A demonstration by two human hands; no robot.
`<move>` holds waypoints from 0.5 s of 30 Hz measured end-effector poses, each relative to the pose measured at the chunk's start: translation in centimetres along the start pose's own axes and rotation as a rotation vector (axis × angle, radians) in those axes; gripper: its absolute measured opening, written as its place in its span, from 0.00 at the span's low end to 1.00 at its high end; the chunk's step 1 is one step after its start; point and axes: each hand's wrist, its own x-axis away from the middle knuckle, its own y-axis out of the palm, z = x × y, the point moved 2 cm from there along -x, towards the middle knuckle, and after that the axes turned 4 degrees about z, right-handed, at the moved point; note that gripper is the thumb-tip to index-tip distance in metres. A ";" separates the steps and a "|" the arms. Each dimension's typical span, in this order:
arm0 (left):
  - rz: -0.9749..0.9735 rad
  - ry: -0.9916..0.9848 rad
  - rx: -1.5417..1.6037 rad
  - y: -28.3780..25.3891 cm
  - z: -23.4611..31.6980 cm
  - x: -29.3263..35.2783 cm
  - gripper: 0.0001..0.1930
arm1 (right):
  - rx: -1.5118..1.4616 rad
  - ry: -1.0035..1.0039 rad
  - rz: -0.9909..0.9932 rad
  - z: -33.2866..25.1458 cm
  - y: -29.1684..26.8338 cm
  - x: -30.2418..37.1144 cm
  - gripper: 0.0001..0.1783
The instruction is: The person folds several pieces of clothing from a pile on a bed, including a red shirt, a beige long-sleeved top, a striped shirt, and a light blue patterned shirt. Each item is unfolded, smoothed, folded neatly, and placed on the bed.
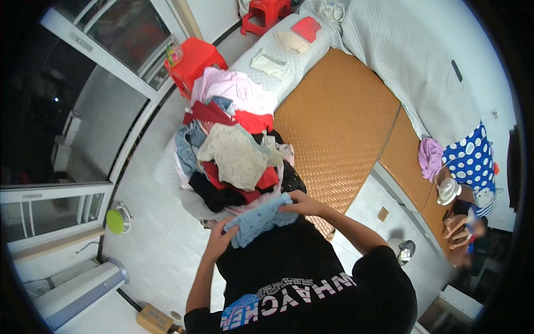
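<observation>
A light blue garment [261, 221] with small darker marks is stretched between my two hands in front of my black shirt. It looks folded into a band, and its exact kind cannot be made out. My left hand [222, 236] grips the left end. At the other end, my right hand [303, 204] pinches the upper corner. Just beyond them rises a heap of clothes [233, 156]: a beige patterned piece on top, with red, denim, black and pink ones around it. A pale pink cloth [233, 92] covers the far side of the heap.
Folded pieces, a red cloth [306, 29] among them, lie on the grey quilted sofa cover [311, 61]. Brown woven mats [339, 100] cover the seats. Red stools [196, 60] stand beyond the heap. A small fan [448, 191] and another person [464, 234] are at right. Glass doors [128, 39] are at left.
</observation>
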 end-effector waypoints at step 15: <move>-0.021 0.805 -0.576 7.1 9.5 -25.3 0.14 | 0.706 -0.795 0.671 -7.0 -17.5 -1.7 0.13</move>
